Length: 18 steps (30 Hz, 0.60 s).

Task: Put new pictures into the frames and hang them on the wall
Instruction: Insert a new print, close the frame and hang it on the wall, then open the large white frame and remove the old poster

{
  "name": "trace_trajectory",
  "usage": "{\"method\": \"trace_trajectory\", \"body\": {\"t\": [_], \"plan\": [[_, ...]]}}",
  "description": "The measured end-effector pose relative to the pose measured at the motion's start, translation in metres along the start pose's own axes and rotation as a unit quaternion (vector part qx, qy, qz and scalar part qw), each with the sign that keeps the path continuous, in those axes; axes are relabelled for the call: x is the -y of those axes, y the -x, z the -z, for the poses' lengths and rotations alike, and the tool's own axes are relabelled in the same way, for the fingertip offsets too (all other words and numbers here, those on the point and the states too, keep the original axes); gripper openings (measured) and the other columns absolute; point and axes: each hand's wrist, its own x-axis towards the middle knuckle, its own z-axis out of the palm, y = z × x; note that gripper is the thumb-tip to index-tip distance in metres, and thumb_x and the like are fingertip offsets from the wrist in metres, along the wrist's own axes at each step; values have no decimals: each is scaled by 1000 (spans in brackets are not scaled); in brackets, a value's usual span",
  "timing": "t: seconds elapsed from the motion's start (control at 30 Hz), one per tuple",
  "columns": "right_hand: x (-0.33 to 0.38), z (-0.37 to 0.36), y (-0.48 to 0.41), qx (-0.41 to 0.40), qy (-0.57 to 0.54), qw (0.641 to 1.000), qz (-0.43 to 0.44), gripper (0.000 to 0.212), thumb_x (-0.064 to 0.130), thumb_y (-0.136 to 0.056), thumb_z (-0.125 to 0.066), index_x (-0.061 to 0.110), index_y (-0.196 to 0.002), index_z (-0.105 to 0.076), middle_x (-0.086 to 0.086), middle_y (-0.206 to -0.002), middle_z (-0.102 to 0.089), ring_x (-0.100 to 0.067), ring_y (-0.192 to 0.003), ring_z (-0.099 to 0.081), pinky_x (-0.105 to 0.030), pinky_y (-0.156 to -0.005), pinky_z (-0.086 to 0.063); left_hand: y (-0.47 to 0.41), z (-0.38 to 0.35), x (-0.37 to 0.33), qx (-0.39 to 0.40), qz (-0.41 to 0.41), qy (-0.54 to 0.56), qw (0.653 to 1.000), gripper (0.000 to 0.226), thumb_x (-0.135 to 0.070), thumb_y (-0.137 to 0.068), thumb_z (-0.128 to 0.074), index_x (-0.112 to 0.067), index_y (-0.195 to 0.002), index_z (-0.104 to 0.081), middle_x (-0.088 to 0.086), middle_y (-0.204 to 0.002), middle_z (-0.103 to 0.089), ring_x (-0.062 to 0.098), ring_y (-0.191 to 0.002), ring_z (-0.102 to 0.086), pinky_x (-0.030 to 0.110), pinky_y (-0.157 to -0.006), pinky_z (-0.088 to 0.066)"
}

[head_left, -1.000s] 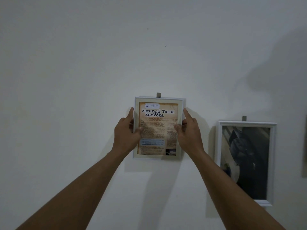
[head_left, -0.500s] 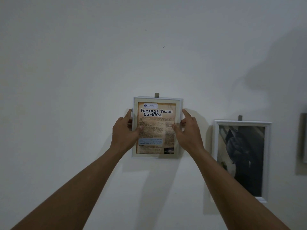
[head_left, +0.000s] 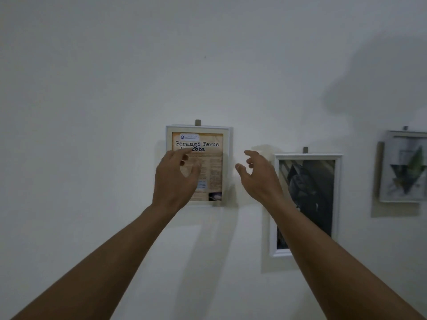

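Small rect. white frame [head_left: 211, 176] hung flat on the wall [head_left: 92, 88], upright, w/ a short grey-brown tab [head_left: 197, 122] sticking up above the middle of its top rail. Rails were thin, smooth, matt white. Inside, a cream mat border ran around a poster [head_left: 196, 144]: orange-brown parchment look, mottled edges, black typewriter-style title "Perangi Terus" w/ the 2nd line partly hidden. Below the title were columns of dense small text, a pale blue box & a dark photo patch low down.

L hand [head_left: 175, 181] was up in front of the frame's left half, back of hand to camera, fingers loosely curved & spread, gripping nothing. Couldn't tell if any fingertip touched the glazing. R hand [head_left: 258, 179] hung in front of bare wall btwn this frame & the next one, fingers slack & half-curled, thumb out, holding nothing. Both forearms were bare.

To the right & lower was a taller white frame [head_left: 309, 181] w/ chunkier moulded rails, a dark grey-black pic inside & the same kind of tab [head_left: 305, 149] on top. R forearm crossed its lower left part. At the far right edge was a 3rd frame [head_left: 403, 167], blurred, pale pic w/ a grey-green triangular shape & a tan strip along its left side.

Wall was plain off-white, smooth paint, dim light, soft shadows under frames & arms. One tiny dark speck [head_left: 205, 57] sat high above the first frame.
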Motion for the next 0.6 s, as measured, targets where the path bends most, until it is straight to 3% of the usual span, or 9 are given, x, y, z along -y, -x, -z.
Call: {"method": "trace_trajectory", "body": {"t": [0.13, 0.3, 0.47, 0.6], "plan": [[-24, 39, 14, 2, 56, 998, -27, 39, 42, -97, -54, 18, -127, -58, -1, -122, -64, -17, -110, -60, -37, -92, -51, 24, -37, -45, 82, 4, 47, 995, 30, -33, -87, -67, -18, -113, -65, -6, -99, -64, 6, -86, -59, 26, -78, -51], [-76, 104, 28, -18, 105, 991, -85, 20, 37, -96, -55, 19, -98, -63, 3, -92, -66, -17, -84, -63, -42, -79, -56, 52, -101, -89, 193, 114, 90, 970, 31, -38, -85, -69, -22, -112, -64, -7, -102, -65, 7, -90, -62, 23, -76, -50], [-136, 146, 40, -17, 91, 985, -148, 35, 34, -95, -60, 15, -125, -56, -5, -116, -64, -19, -99, -60, -31, -84, -50, 79, -160, -110, 244, 186, 95, 947, 45, -32, -86, -71, -20, -126, -54, 0, -121, -59, 18, -102, -60, 26, -80, -49], [-181, 158, 44, 5, 63, 979, -192, 52, 34, -94, -63, 17, -139, -43, -10, -136, -55, -27, -119, -57, -37, -94, -49, 93, -195, -110, 222, 223, 92, 945, 58, -26, -84, -74, -23, -131, -39, 6, -129, -51, 26, -112, -56, 37, -91, -54]]}}
